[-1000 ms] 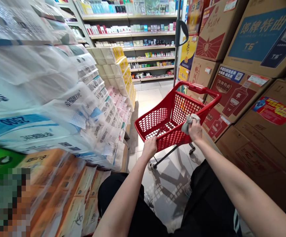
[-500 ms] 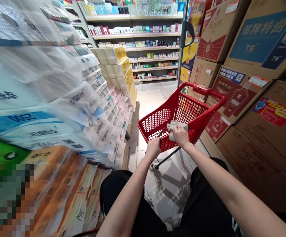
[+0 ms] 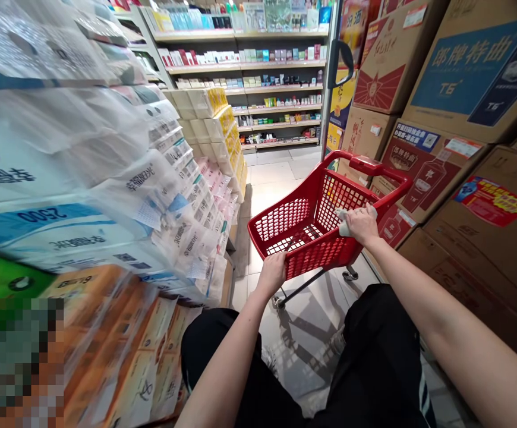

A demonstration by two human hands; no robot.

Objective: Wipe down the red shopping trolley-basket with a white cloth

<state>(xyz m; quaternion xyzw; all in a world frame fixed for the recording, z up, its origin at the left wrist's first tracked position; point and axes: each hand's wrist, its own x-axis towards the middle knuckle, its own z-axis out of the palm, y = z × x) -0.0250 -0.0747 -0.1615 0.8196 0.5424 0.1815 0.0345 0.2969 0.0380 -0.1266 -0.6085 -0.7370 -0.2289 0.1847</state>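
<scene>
A red plastic shopping cart (image 3: 318, 261) stands side-on before me, its handle end up to the right. My left hand (image 3: 273, 268) is closed over the near rim at the cart's low left corner. In my right hand (image 3: 361, 223) is a pale grey cloth (image 3: 344, 228), bunched up and pressed on the near rim toward the handle end. The fingers wrap round the cloth and hide part of it. Through the grid walls, the bottom of the basket shows bare.
Stacked tissue packs (image 3: 120, 196) rise close on the left, with orange packs (image 3: 138, 356) below them. Cardboard cartons (image 3: 454, 71) wall in the right side. Shelves of small boxes and bottles (image 3: 280, 56) stand at the back. A tiled floor (image 3: 270, 172) runs between.
My right hand has slid the cloth along the near rim, rightward and slightly up toward the handle end. My left hand keeps its hold on the rim; the cart has hardly moved.
</scene>
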